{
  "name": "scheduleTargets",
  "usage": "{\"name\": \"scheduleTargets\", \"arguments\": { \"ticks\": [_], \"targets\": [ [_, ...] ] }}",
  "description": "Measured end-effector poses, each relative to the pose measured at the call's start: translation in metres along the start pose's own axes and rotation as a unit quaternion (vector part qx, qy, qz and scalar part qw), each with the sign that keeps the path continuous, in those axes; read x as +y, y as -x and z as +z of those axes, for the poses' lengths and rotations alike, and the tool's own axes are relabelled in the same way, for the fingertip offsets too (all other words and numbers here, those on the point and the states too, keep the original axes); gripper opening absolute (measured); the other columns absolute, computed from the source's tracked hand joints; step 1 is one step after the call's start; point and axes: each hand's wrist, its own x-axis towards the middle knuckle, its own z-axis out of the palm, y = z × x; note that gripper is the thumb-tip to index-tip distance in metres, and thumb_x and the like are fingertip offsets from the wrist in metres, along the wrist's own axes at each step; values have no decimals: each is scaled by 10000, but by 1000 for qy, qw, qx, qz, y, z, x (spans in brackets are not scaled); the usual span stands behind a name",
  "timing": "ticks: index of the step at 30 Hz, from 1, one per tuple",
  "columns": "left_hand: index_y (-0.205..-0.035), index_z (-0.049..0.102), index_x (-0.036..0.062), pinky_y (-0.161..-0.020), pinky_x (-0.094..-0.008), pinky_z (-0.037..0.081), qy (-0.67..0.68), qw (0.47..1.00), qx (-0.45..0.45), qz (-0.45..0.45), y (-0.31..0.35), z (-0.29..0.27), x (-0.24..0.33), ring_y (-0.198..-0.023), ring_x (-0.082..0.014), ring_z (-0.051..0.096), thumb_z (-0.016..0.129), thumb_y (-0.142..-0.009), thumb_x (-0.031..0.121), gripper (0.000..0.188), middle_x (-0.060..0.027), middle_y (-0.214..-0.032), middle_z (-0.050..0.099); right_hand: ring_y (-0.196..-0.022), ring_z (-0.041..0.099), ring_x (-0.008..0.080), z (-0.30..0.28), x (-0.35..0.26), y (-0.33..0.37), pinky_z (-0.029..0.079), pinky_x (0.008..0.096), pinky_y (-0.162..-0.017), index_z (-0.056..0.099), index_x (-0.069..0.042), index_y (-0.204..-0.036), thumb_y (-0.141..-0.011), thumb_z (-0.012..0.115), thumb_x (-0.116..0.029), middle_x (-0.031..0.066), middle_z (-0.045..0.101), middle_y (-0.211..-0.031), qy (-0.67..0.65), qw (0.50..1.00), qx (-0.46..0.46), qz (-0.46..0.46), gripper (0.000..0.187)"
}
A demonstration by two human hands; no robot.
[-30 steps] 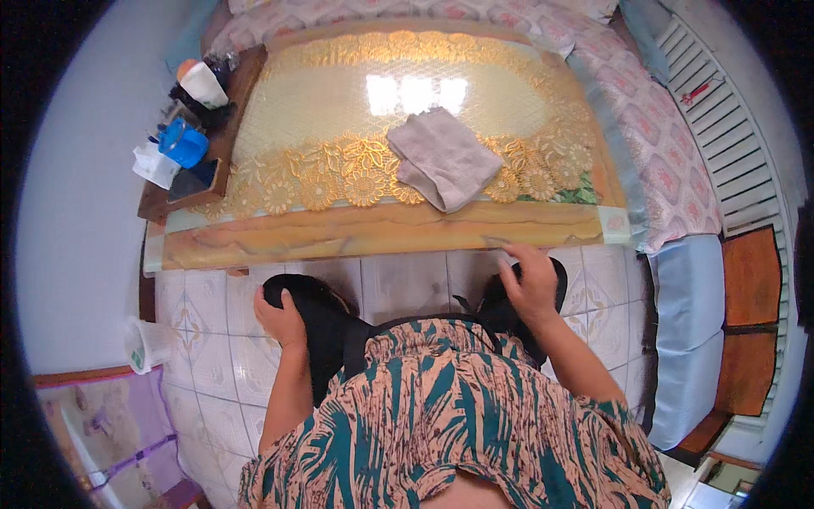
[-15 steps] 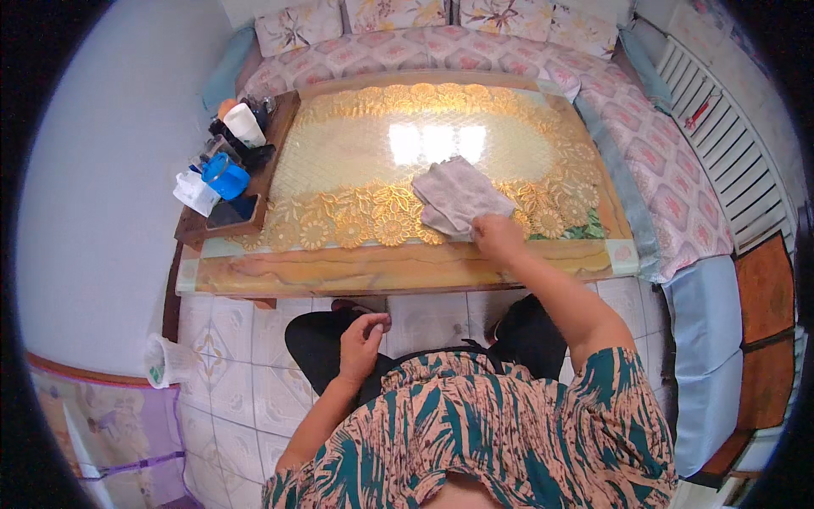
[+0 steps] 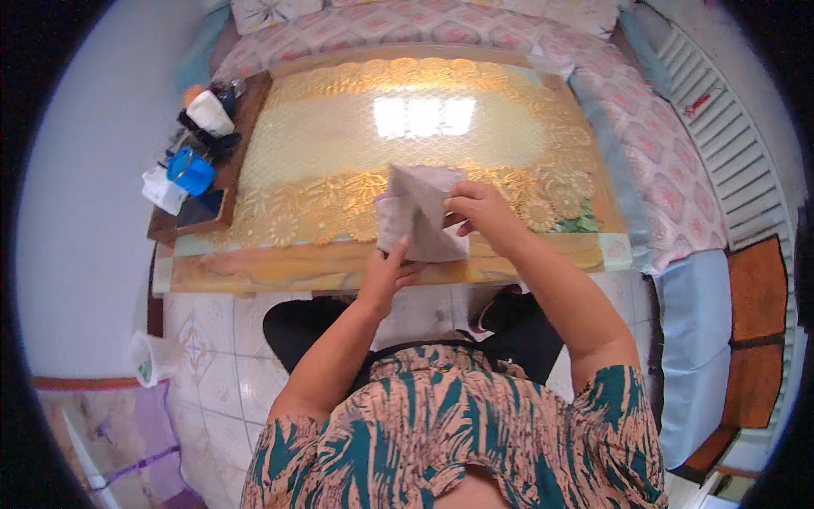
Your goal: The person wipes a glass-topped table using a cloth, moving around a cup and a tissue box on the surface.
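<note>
A greyish-pink cloth (image 3: 424,216) is lifted at the near edge of the table (image 3: 314,276), folded over with one corner standing up. My left hand (image 3: 390,273) grips its lower left edge, thumb on top. On the cloth's right side my right hand (image 3: 476,208) pinches a raised layer between thumb and fingers. Beneath it lies a gold lace-patterned tablecloth (image 3: 309,208) under a glossy clear cover that reflects a bright window.
On the table's left end a wooden tray (image 3: 227,208) carries a blue mug (image 3: 190,171), a white tissue pack (image 3: 163,191), a dark phone (image 3: 201,209) and a white bottle (image 3: 210,113). A patterned sofa (image 3: 653,161) borders the far and right sides. A white bin (image 3: 154,358) stands on the floor.
My left hand has risen from my lap to take the cloth's left edge. The cloth, flat on the table before, is now lifted, folded and nearer. The view has shifted slightly.
</note>
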Motion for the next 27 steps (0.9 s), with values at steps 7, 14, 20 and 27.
{"name": "scheduleTargets", "arguments": {
  "ticks": [7,14,20,27],
  "targets": [
    [-1191,491,-3,-693,-351,566,-96,984,92,120,-41,-34,53,-840,-227,650,566,-898,136,332,-122,-1060,612,-801,654,141,-38,-23,-1,477,243,-589,589,-69,-883,-861,553,-172,60,650,-878,-127,979,135,-89,111],
    [-1189,483,-18,-630,-324,579,-63,977,124,164,-5,-64,44,-788,-209,649,572,-892,113,336,-110,-1035,609,-701,653,163,-72,91,50,487,263,-538,585,-49,-904,-835,581,-200,68,647,-846,-91,981,171,10,166],
    [-1186,489,3,-546,-296,552,-181,971,133,78,9,-105,19,-638,-187,643,610,-874,167,373,-111,-928,618,-649,640,203,-29,96,82,482,308,-534,589,-16,-865,-835,635,-317,97,632,-746,102,968,191,123,306],
    [-974,650,-9,-728,-377,503,-476,843,216,131,-20,-119,43,-799,-278,661,691,-778,350,410,-166,-890,683,-889,609,363,-35,85,33,494,438,-760,545,5,-1048,-795,662,-321,194,619,-965,385,879,279,-14,429]
  ]
}}
